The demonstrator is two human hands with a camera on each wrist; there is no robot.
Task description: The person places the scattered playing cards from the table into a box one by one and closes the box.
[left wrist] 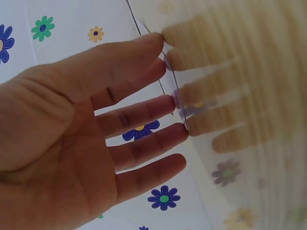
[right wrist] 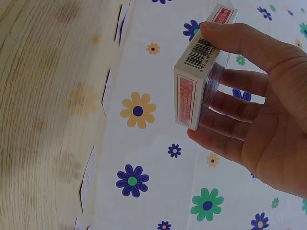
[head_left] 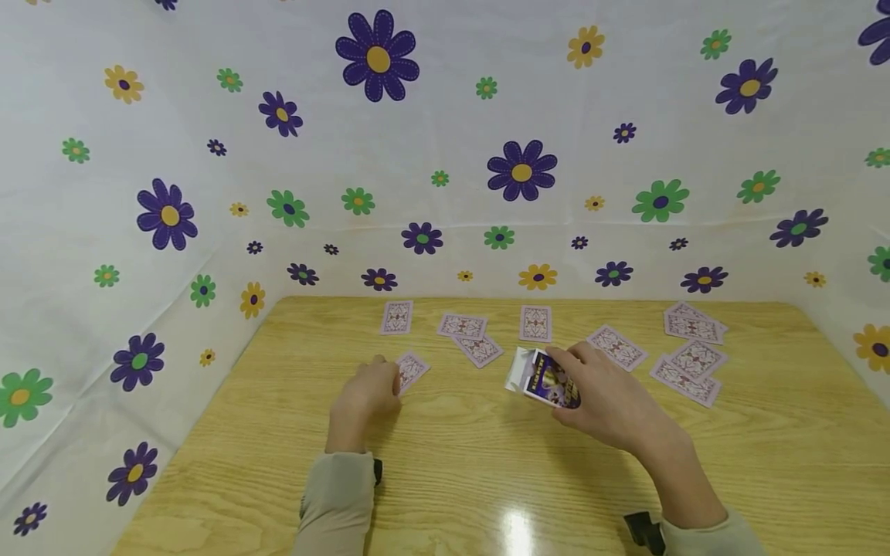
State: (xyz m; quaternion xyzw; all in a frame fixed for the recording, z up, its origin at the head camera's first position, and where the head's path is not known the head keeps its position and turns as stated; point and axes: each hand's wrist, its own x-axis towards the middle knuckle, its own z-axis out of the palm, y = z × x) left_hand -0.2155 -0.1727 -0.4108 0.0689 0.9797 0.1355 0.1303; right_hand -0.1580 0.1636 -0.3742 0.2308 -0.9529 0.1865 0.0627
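Left hand: we see our left hand (head_left: 365,398) low over the wooden table (head_left: 445,479), fingers straight and spread, holding nothing; its fingertips (left wrist: 168,103) meet the glossy top just beside one face-down card (head_left: 412,369)
Right hand: our right hand (head_left: 605,398) grips the card box (head_left: 545,378), thumb along one side and fingers curled round the other, near the middle of the table
Box: its white flap stands open toward the far cards
Edges and room: bare wood lies between the hands and the near edge; flowered cloth (head_left: 445,154) walls the table on three sides
Around: face-down cards run along the far edge, a single card (head_left: 396,316) at left, overlapping ones (head_left: 691,347) at right, just beyond both hands
Only at the wrists: the right wrist view shows the box's barcode (right wrist: 197,52) and red side panel; the left wrist view shows the open palm and its reflection
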